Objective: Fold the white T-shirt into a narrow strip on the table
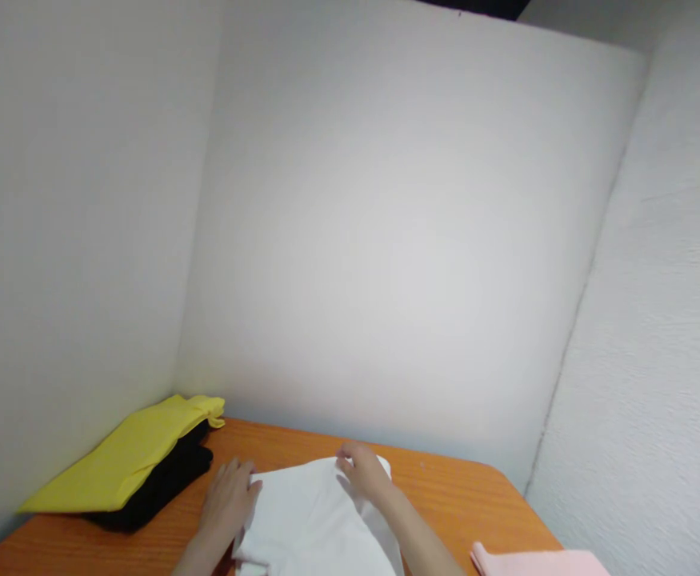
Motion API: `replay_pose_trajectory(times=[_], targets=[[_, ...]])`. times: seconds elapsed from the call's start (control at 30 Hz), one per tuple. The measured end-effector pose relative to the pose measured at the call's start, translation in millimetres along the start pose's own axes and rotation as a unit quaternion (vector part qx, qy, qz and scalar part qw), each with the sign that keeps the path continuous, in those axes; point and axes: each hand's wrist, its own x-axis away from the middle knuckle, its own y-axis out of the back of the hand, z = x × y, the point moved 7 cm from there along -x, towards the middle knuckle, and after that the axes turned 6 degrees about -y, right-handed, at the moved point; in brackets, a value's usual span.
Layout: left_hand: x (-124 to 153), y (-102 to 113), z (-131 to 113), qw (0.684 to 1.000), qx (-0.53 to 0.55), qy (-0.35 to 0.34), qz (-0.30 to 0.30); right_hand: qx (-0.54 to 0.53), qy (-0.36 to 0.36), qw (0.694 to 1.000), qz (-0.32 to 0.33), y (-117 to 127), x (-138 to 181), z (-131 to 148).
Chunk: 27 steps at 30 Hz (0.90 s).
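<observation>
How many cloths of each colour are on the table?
Yellow cloth: 1
Black cloth: 1
White cloth: 1
Pink cloth: 1
Total: 4

The yellow one lies on top of the black one. The left hand and the right hand both rest on the white one, on the orange table.

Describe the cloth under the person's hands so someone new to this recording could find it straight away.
Start at the orange wooden table set into the white-walled corner. At its near middle lies a white cloth, with the left hand at its left edge and the right hand on its far corner. It is the only white piece: the yellow cloth on a black cloth sits far left, and a pink cloth near right.
</observation>
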Motion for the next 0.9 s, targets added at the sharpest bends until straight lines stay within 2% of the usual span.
replay_pose_trajectory(times=[0.1,0.17,0.4,0.53,0.63,0.73,0.9], targets=[[-1.5,3.4,0.2,1.0,0.017,-0.001,-0.013,0.01,-0.015,1.0,-0.003,-26.6,-12.4,2.7],[-4.4,5.5,-1.1,0.999,0.039,-0.004,-0.012,0.019,-0.031,0.999,-0.009,-35.4,-14.8,0.6],[-18.6,5.3,4.8,0.993,0.107,0.011,0.043,0.015,-0.043,0.999,0.007,-27.4,-34.1,-9.4],[-9.8,5.7,16.6,0.995,0.065,0.047,0.065,0.024,-0.025,0.999,0.023,-37.8,-44.2,3.0],[-2.0,4.9,16.4,0.996,0.03,0.047,0.07,0.046,-0.026,0.998,0.027,-46.1,-44.5,4.4],[0.4,2.3,11.2,0.997,0.013,0.032,0.065,0.074,-0.04,0.996,0.025,-38.1,-41.9,-13.4],[-1.1,-4.4,4.4,0.998,0.018,0.008,0.06,0.116,-0.066,0.991,0.03,-12.8,-31.9,-60.1]])
